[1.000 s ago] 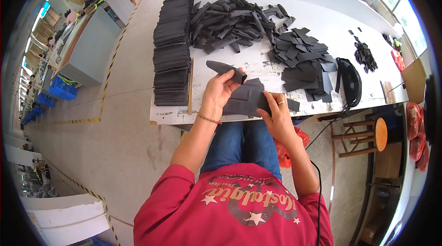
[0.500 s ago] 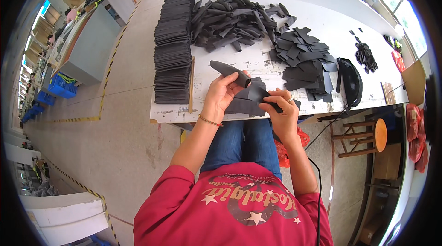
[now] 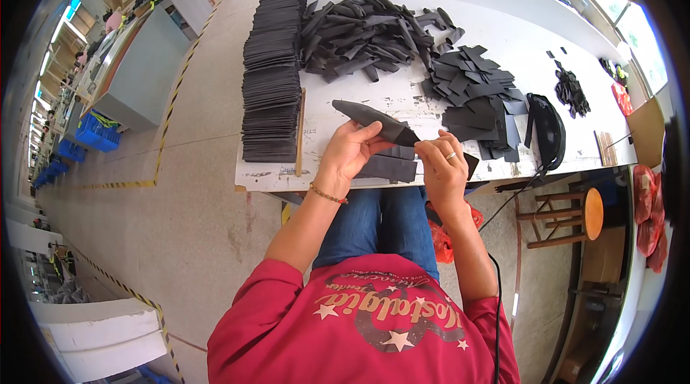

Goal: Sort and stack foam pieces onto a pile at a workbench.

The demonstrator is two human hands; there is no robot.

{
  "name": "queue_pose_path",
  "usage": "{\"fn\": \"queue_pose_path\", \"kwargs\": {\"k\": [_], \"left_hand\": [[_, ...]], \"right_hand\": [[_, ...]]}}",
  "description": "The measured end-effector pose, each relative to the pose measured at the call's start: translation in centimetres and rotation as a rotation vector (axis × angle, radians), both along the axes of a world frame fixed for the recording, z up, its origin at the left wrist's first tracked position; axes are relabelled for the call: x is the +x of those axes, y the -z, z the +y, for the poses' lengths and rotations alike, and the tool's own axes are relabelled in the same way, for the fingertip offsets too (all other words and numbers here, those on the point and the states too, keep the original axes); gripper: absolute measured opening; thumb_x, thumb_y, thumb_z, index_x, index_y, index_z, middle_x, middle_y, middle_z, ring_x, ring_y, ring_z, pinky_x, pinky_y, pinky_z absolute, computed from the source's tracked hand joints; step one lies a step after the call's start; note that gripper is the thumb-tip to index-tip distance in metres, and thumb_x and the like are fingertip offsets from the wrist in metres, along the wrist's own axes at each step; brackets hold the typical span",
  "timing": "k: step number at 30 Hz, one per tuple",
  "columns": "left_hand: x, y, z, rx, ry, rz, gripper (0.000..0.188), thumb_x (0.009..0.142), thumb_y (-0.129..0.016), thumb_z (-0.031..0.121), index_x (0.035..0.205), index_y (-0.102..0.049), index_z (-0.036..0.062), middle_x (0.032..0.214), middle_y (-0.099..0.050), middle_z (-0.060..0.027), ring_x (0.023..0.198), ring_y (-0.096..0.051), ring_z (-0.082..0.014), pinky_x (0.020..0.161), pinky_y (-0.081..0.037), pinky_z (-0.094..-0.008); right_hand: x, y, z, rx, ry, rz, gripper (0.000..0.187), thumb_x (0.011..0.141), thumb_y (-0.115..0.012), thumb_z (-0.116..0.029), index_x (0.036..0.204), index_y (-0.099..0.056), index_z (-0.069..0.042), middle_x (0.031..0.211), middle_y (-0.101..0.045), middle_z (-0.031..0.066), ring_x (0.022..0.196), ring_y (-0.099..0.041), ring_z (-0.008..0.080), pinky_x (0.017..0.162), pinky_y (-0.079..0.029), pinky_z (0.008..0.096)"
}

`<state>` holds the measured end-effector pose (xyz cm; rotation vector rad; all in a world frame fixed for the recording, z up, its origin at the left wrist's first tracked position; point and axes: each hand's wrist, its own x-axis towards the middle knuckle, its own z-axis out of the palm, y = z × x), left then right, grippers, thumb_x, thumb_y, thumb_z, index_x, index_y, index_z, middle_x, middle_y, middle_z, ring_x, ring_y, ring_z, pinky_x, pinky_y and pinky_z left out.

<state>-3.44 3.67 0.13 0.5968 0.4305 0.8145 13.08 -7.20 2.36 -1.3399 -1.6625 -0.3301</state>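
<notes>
A bare strip of surface [image 3: 399, 100] offers passage between the held tube [image 3: 372, 120] and the pile [image 3: 366, 35]; the stack [image 3: 273, 71] bars left, flat pieces [image 3: 471, 118] right.

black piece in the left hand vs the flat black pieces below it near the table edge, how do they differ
The held piece is raised in the left hand; the flat pieces lie on the table. The held piece tapers at one end; the flat pieces look straight-edged. Both are black.
</notes>
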Motion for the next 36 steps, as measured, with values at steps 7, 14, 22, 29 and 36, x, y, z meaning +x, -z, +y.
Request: {"fn": "queue_pose_path", "kwargs": {"k": [7,14,22,29,36], "left_hand": [[1.3,-0.7,-2.3,0.193,-0.185,0.17,0.026,0.09,-0.063,0.005,0.112,-0.053,-0.0036,0.106,-0.065,-0.0173,0.094,-0.067,-0.0275,0.085,-0.057,-0.0417],[2.4,0.0,-2.3,0.228,-0.156,-0.151,0.024,0.097,-0.058,0.023,0.106,-0.059,-0.0001,0.092,-0.068,-0.0146,0.103,-0.065,-0.0316,0.097,-0.047,-0.0416],[3.4,1.7,-4.1,0.146,-0.165,-0.203,0.026,0.098,-0.055,0.023,0.107,-0.061,-0.0006,0.1,-0.069,-0.0157,0.112,-0.061,-0.0311,0.1,-0.045,-0.0408],[4.1,1.7,-4.8,0.079,-0.153,-0.209,0.031,0.098,-0.055,0.027,0.113,-0.059,0.0003,0.107,-0.068,-0.0169,0.116,-0.059,-0.0315,0.101,-0.045,-0.0417],[3.4,1.6,-3.9,-0.075,-0.195,-0.225,0.034,0.099,-0.054,0.025,0.119,-0.055,-0.0017,0.111,-0.066,-0.0181,0.109,-0.062,-0.0293,0.096,-0.048,-0.0403]], "right_hand": [[-2.1,0.4,0.9,0.016,0.048,-0.067,0.023,0.072,-0.073,0.004,0.092,-0.063,-0.003,0.088,-0.063,0.0091,0.086,-0.061,0.0292,0.087,-0.051,0.0424],[-4.3,0.7,-0.4,-0.198,0.053,0.023,0.049,0.069,-0.076,-0.001,0.11,-0.05,-0.003,0.115,-0.051,0.0204,0.097,-0.052,0.0394,0.081,-0.045,0.0462],[-2.8,1.6,-0.3,-0.29,-0.117,0.076,0.035,0.072,-0.072,0.002,0.1,-0.051,-0.002,0.106,-0.056,0.0189,0.096,-0.056,0.0393,0.078,-0.049,0.0441],[-1.9,2.1,-0.5,-0.307,-0.162,0.096,0.029,0.078,-0.07,0.0,0.101,-0.052,-0.002,0.105,-0.057,0.0174,0.087,-0.06,0.0372,0.072,-0.05,0.0415],[-0.5,2.2,-1.3,-0.367,-0.163,0.113,0.022,0.08,-0.069,0.0,0.098,-0.056,-0.001,0.102,-0.06,0.0163,0.082,-0.062,0.0342,0.069,-0.051,0.0402]]}}
